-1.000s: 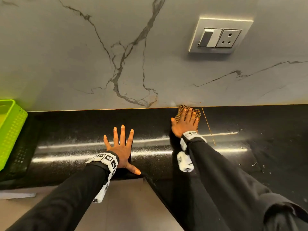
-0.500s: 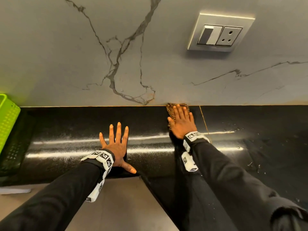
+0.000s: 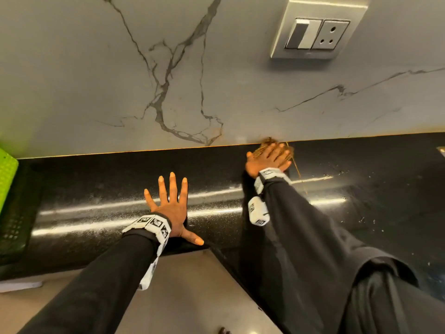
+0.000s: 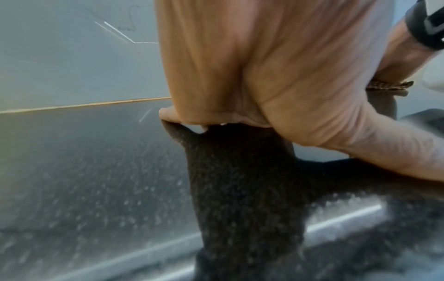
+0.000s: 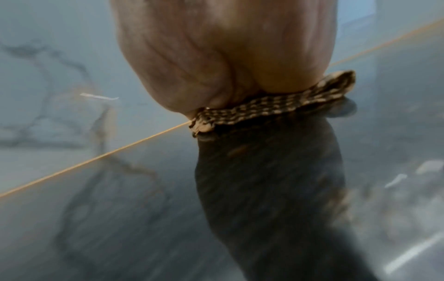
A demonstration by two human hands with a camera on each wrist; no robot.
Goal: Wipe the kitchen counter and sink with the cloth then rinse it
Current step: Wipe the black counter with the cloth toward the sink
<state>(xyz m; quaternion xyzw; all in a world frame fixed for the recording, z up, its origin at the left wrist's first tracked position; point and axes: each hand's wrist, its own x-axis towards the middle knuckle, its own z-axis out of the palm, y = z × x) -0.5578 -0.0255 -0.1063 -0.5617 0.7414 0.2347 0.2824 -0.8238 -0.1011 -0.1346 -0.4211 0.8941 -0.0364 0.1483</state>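
Observation:
A brown checked cloth (image 3: 265,143) lies flat on the black speckled counter (image 3: 96,189), right against the marble backsplash. My right hand (image 3: 271,159) presses on it with straight fingers, so only the cloth's far edge shows in the head view. In the right wrist view the cloth (image 5: 271,106) is squashed under the palm of my right hand (image 5: 228,57). My left hand (image 3: 171,201) lies flat on the counter nearer the front edge, fingers spread and holding nothing. In the left wrist view the left hand (image 4: 264,85) rests palm down, with the cloth (image 4: 389,85) far right. No sink is in view.
A green perforated basket (image 3: 7,179) stands at the counter's left end. A switch and socket plate (image 3: 317,32) is on the backsplash (image 3: 120,80) above right. Water drops and specks (image 3: 361,220) dot the counter to the right. The counter's front edge turns a corner beside my left thumb.
My right hand slid the cloth along the back edge, first left, then back right and hard against the backsplash. The left hand stayed flat in place.

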